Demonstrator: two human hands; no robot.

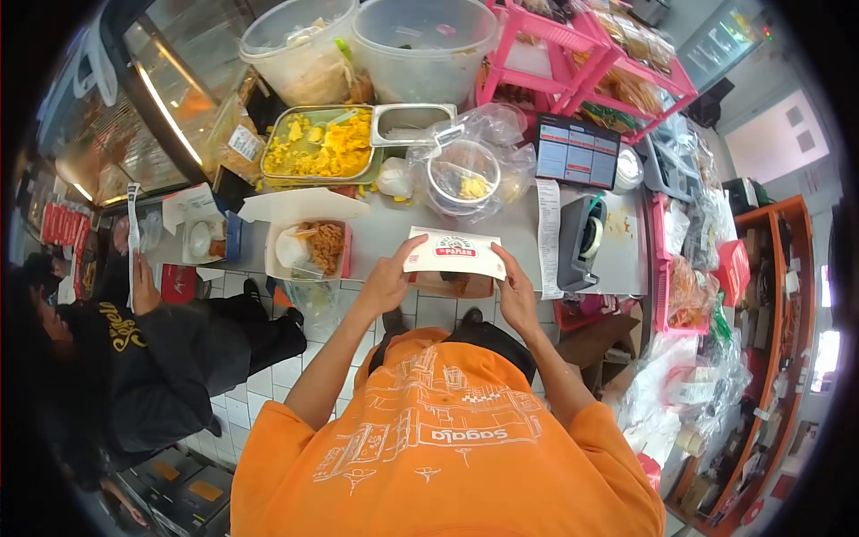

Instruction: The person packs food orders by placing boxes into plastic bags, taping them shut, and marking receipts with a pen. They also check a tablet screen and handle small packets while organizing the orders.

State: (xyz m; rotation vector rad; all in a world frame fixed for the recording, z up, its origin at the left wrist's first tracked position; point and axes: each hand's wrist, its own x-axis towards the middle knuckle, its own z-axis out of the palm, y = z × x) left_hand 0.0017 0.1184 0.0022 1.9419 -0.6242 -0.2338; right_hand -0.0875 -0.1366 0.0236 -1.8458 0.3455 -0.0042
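Note:
A takeaway box (455, 254) with a white printed lid sits at the counter's front edge, directly before my body. My left hand (390, 279) grips its left side, fingers curled at the lid's corner. On the opposite side, my right hand (516, 288) holds the right edge of the lid. Part of the red lower box shows under the lid, with a little brown food visible in it. Left of it stands an open box (347, 259) with fried chicken (324, 247) and a white round item, perhaps wrapped rice (291, 248).
Behind are a metal tray (277, 170) of yellow food, a tub in plastic (463, 179) and large clear bins (420, 63). A tablet (577, 152), long receipt (548, 233) and tape dispenser (583, 243) lie right. At left, a person (170, 358) in black holds a paper strip.

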